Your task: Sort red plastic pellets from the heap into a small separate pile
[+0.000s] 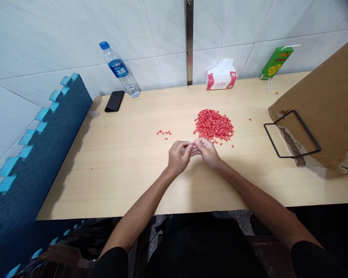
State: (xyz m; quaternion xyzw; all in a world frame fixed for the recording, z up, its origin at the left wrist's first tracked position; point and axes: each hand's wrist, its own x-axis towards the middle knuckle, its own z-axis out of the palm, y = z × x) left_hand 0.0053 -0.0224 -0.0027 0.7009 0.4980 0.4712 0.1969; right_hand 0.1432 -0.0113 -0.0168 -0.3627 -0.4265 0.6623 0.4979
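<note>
Your two hands met over the surface point(127, 166), close to the near side of the pile of red pieces point(213, 123). Your right hand point(210, 155) had its thumb and fingers pinched on one small red piece point(194, 144). Your left hand point(178, 157) was curled beside it, fingertips drawn together; whether it gripped a piece too, you could not tell.

From your hands, the one large pile sat at one o'clock, too heaped to count. About eight loose pieces point(162, 133) lay scattered at ten o'clock. Four more lay singly: one at nine, one at three just beside the pile, and two toward two o'clock, the farther one near the drink carton.

Toward the wall, you had one phone point(114, 101) lying flat at ten o'clock, with one clear disc point(94, 114) farther left. One water bottle point(120, 71) with a blue cap stood between ten and eleven. One tissue pack point(221, 77) was at one o'clock, and one green drink carton point(276, 63) with one white straw point(291, 46) leaned between one and two. One large cardboard piece point(321, 100) stood on the right, with one black wire frame point(306, 130) at three o'clock.
</note>
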